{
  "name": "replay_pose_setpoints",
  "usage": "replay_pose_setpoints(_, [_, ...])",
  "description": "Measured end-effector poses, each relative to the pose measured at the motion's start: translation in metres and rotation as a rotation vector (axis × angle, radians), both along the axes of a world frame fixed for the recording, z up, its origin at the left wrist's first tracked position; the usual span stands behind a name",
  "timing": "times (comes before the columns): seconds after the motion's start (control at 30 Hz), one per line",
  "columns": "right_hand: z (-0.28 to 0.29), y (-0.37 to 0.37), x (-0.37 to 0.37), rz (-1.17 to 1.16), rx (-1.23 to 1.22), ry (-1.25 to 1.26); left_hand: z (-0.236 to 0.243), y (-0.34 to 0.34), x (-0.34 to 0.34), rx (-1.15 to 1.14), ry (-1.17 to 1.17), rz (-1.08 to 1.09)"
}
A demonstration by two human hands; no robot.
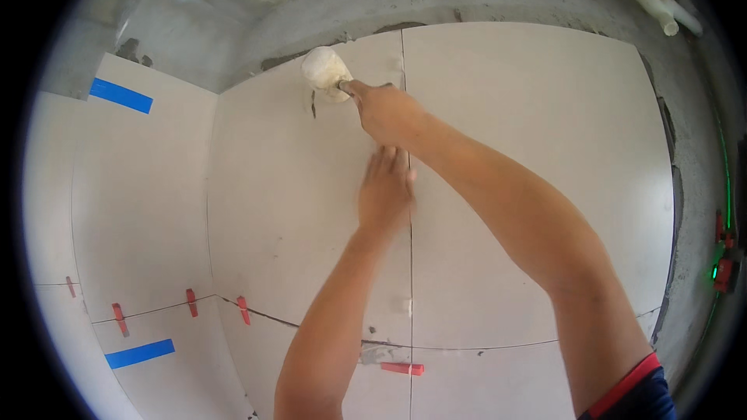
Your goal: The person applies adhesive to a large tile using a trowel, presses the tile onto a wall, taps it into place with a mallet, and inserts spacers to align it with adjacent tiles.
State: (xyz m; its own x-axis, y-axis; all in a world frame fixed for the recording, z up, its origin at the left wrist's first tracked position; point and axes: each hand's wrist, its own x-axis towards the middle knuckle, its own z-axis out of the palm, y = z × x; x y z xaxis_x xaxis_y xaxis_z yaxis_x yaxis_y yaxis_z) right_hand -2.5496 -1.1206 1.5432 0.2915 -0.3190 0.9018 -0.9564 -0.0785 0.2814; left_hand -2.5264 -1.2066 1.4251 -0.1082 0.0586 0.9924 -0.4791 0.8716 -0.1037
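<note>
Smooth matt tiles (pixel 506 148), rough concrete wall (pixel 233 0), white rubber mallet (pixel 325 70).

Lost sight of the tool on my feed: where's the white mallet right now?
In the head view, the white mallet is upper centre, held in the right hand against the left wall tile, just left of the vertical joint and above the left hand.

Bare forearms; dark navy short sleeve (pixel 634 397) with red hem on right arm.

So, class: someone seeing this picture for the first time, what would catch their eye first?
Probably the white mallet held high against the pale wall tiles by the right hand. Just below, the left hand lies flat over the upright joint. Next, red wedges in the lower joints and blue tape strips at left.
</note>
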Motion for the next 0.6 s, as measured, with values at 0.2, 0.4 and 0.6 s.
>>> replay_pose_setpoints(0.2, [-0.005, 0.017, -0.020, 0.029, -0.017, 0.021, -0.022, 0.017, 0.003, -0.156, -0.001, -0.041])
replay_pose_setpoints(0.4, [-0.023, 0.034, -0.012, 0.019, 0.086, -0.024, -0.024, 0.013, 0.010, -0.137, -0.019, 0.032])
replay_pose_setpoints(0.6, [-0.035, 0.024, -0.023, 0.044, 0.029, 0.062, -0.021, 0.020, 0.020, -0.012, -0.101, 0.117])
